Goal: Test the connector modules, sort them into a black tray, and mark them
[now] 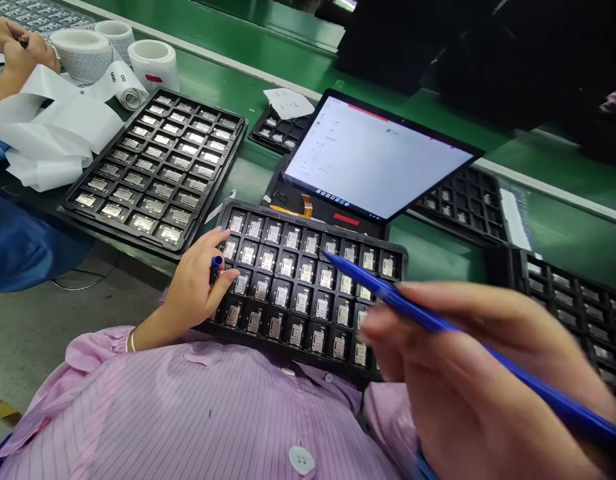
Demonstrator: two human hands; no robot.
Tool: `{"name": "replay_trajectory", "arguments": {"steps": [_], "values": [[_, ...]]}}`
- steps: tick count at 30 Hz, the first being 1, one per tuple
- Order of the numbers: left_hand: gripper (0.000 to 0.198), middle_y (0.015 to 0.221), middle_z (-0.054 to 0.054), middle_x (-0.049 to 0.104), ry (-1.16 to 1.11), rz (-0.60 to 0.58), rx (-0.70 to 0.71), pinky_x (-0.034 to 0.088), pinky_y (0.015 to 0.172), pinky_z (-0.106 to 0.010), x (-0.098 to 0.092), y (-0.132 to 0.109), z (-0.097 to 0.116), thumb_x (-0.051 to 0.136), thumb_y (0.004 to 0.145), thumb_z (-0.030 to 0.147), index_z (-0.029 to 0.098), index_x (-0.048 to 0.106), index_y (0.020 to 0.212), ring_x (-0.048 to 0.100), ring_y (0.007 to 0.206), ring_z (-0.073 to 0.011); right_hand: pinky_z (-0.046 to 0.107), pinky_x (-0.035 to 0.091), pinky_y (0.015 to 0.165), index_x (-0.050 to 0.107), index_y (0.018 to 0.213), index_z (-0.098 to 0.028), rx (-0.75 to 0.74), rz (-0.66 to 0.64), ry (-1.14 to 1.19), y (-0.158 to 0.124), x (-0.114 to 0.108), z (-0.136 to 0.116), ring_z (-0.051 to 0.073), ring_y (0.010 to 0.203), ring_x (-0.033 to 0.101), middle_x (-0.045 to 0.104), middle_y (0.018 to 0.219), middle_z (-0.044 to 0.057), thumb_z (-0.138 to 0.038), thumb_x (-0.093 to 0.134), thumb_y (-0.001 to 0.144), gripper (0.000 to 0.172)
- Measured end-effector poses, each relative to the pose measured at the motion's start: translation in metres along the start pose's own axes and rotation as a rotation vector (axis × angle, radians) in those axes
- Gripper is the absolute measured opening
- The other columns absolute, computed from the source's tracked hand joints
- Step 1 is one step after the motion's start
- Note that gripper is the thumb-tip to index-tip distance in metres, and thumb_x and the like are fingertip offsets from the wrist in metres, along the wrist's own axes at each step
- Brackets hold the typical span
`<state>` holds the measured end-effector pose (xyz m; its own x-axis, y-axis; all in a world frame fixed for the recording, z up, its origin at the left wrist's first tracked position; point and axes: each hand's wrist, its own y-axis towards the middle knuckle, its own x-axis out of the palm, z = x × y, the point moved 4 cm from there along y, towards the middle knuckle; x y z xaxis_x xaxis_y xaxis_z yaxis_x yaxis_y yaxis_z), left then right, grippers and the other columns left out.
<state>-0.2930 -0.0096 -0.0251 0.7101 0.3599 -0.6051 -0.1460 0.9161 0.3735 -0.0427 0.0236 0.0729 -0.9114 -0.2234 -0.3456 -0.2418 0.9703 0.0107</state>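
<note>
A black compartment tray (308,227) with rows of small silver metal parts lies tilted in front of my body. My left hand (195,280) grips its left end, the thumb over the rim. Tucked between that hand's thumb and fingers is a blue pen cap (217,263). In the foreground my right hand (478,360), partly blurred, is closed around a blue pen (413,307). The pen's tip points at the tray's upper rows, and I cannot tell whether it touches. My right hand hides the tray's lower right corner.
Another filled tray (175,170) lies at left, beside white paper strips (63,127) and rolls (153,63). A laptop (378,153) stands behind my tray. More trays (573,300) are at right. A co-worker's hands (25,53) are at upper left.
</note>
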Motion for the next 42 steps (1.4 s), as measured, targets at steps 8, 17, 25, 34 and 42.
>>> {"name": "replay_trajectory", "arguments": {"steps": [8,17,25,34,42], "values": [[0.015,0.139,-0.018,0.054,-0.073,0.090,-0.104,0.049,0.099,-0.045,0.018,-0.007,-0.027,0.041,0.099,0.027,0.020,0.049,0.109,0.059,0.122,-0.0243,0.033,0.049,0.063,0.060,0.082,-0.023,-0.334,-0.061,-0.185,0.106,0.089,0.007,0.016,0.064,0.064,0.067,0.073,-0.002,-0.015,0.060,0.081,0.008],[0.003,0.149,-0.023,0.044,-0.068,0.127,-0.093,0.045,0.107,-0.047,0.021,-0.005,-0.024,0.043,0.095,0.018,0.021,0.044,0.097,0.048,0.136,-0.0261,0.037,0.049,0.074,0.059,0.082,-0.023,-0.388,-0.078,-0.360,0.126,0.113,0.032,0.021,0.078,0.066,0.069,0.080,0.001,-0.016,0.059,0.080,0.008],[0.004,0.149,-0.023,0.043,-0.080,0.112,-0.104,0.044,0.108,-0.046,0.020,-0.006,-0.024,0.044,0.095,0.018,0.020,0.044,0.097,0.047,0.138,-0.0269,0.038,0.049,0.073,0.060,0.082,-0.023,-0.413,-0.088,-0.387,0.125,0.115,0.029,0.020,0.075,0.065,0.069,0.079,0.001,-0.018,0.057,0.081,0.006],[0.003,0.148,-0.023,0.045,-0.070,0.113,-0.103,0.046,0.105,-0.047,0.020,-0.006,-0.023,0.044,0.095,0.018,0.021,0.044,0.097,0.049,0.136,-0.0270,0.036,0.050,0.067,0.061,0.085,-0.023,-0.385,0.053,-0.339,0.116,0.085,0.027,0.019,0.069,0.066,0.068,0.077,0.000,-0.018,0.059,0.081,0.007],[0.003,0.147,-0.024,0.047,-0.057,0.114,-0.100,0.046,0.103,-0.045,0.020,-0.006,-0.024,0.045,0.094,0.018,0.020,0.044,0.096,0.050,0.135,-0.0278,0.034,0.050,0.066,0.060,0.082,-0.023,-0.317,0.052,-0.334,0.116,0.076,0.042,0.018,0.069,0.067,0.068,0.076,0.000,-0.016,0.058,0.081,0.007]]}}
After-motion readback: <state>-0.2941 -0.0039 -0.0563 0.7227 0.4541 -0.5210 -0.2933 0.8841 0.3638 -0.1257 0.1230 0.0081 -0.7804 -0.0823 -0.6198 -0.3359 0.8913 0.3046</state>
